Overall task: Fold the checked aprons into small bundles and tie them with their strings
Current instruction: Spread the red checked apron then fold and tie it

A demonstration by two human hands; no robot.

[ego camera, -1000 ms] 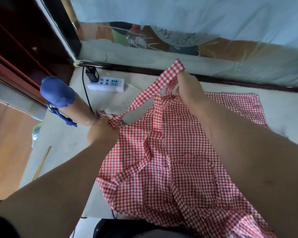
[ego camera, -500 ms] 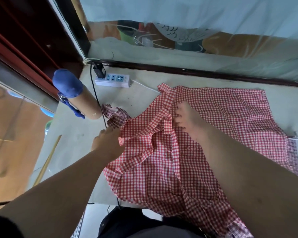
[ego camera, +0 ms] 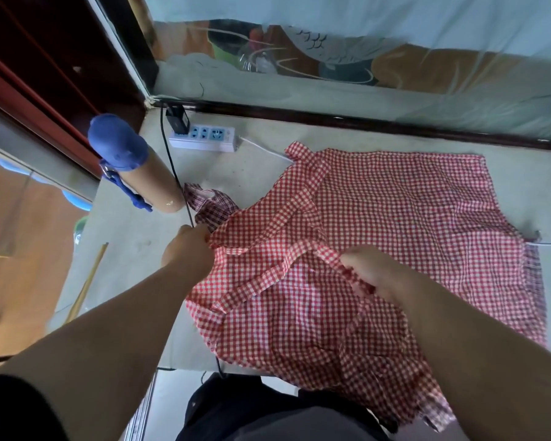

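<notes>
From the head camera we see the red checked apron (ego camera: 395, 224) spread across the middle and right of the frame. Most of it lies flat on the pale counter (ego camera: 131, 243), and its near part hangs over the counter's front edge at the bottom.

Our left hand (ego camera: 188, 253) has a closed grip on the apron's left edge at frame centre-left. We judge this pins that corner so the cloth can be drawn taut. Our right hand (ego camera: 374, 273), just right of centre, is curled with its grip on a raised fold. A strap (ego camera: 268, 276) crosses between the two hands. The fingers are blurred, so we cannot tell whether they hold the strap too. We judge that holding both sides lets us even out the cloth before the first fold.

A bunched bit of checked cloth (ego camera: 212, 203) lies just beyond the left hand. Whether it is part of this apron we cannot tell.

For room, the upper left is crowded:
- A blue-capped tube (ego camera: 140, 176) lies there.
- A power strip (ego camera: 204, 138) sits by the back wall.
- A black cable (ego camera: 172, 173) runs down to the left hand and touches the bunched cloth.
- A stick (ego camera: 86, 281) lies along the counter's left edge.

The far right of the counter and the strip behind the apron look freer. Folding toward the right or toward us would keep clear of the cable.
</notes>
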